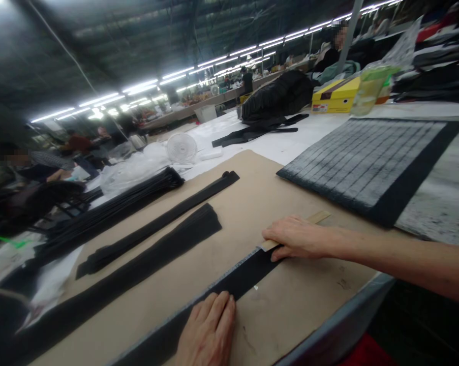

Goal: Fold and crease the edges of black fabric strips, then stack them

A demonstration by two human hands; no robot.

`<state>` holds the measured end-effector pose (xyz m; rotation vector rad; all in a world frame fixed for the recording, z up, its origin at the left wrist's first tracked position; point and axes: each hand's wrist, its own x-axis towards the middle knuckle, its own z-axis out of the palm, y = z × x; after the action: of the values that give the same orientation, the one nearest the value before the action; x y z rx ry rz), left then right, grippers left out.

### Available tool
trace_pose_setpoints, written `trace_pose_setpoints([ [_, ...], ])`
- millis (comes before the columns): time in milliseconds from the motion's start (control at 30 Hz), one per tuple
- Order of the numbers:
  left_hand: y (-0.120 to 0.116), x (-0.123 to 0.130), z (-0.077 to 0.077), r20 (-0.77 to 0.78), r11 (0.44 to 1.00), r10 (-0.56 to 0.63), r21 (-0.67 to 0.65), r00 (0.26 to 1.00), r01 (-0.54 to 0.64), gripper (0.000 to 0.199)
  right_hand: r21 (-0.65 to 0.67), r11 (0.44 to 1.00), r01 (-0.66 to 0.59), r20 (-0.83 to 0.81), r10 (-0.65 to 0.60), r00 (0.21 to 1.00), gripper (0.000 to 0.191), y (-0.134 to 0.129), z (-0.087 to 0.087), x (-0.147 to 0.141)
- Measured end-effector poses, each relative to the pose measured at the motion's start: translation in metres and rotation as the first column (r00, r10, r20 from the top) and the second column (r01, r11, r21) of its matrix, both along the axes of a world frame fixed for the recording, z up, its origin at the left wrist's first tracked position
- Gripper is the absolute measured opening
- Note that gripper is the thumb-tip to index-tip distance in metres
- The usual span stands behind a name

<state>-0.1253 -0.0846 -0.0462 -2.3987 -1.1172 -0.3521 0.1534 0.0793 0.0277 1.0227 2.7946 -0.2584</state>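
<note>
A long black fabric strip [244,274] lies diagonally on the brown board [252,183], with a thin greyish line along its upper edge. My left hand [208,330] presses flat on the strip near the bottom, holding nothing, its fingers side by side. At the strip's far end my right hand [296,238] grips a flat tan stick [319,217], thumb below and fingers above. The stick's near end meets the end of the strip; its middle is hidden under the hand.
Black strips [183,239] lie in rows to the left. A grey panel with dark lines [351,162] is at the right. Farther back are a white fan [181,148], a yellow box [335,96], a green-lidded container [368,89] and a black bundle [278,96]. Several people sit beyond.
</note>
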Motion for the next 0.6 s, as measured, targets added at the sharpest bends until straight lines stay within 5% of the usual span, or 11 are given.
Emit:
trace_pose_setpoints([
  [200, 0.008, 0.015, 0.010, -0.034, 0.992, 0.076, -0.096, 0.997, -0.079, 0.041, -0.020, 0.999, 0.025, 0.044, -0.024, 0.999, 0.028, 0.009, 0.000, 0.005],
  [600, 0.013, 0.021, 0.013, -0.036, 0.989, 0.112, -0.089, 0.993, -0.115, 0.045, -0.027, 0.999, 0.029, 0.047, -0.027, 0.999, 0.014, 0.016, 0.012, 0.017],
])
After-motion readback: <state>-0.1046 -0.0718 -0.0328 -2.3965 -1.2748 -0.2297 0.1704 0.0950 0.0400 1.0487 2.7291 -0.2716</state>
